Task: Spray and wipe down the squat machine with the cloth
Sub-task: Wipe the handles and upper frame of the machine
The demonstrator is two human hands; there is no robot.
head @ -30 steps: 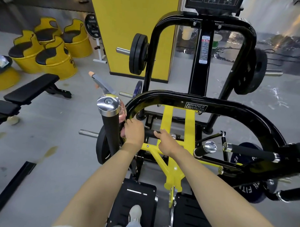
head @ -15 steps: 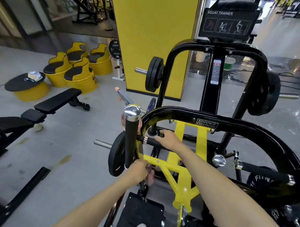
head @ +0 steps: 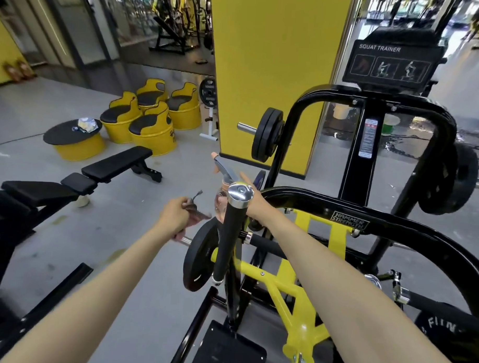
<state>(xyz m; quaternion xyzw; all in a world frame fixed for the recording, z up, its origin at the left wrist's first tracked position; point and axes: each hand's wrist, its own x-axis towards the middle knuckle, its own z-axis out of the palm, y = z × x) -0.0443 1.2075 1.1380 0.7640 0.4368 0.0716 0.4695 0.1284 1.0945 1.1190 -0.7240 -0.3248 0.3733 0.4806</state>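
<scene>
The left hand (head: 174,215) pinches a crumpled brown cloth (head: 196,211) left of the squat machine's (head: 348,217) foam-sleeved, chrome-capped upright handle (head: 229,235). The right hand (head: 259,205) reaches behind that cap at the clear spray bottle (head: 224,170). One finger lies straight beside its grey trigger head. The other fingers are hidden, so I cannot tell its grip.

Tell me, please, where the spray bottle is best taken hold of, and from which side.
I would grip the spray bottle at its narrow neck, just under the grey trigger head. Come from the right: the upright handle stands in front of it, the nozzle points away to the left, and the left hand holds the cloth. The right hand is beside it.
</scene>
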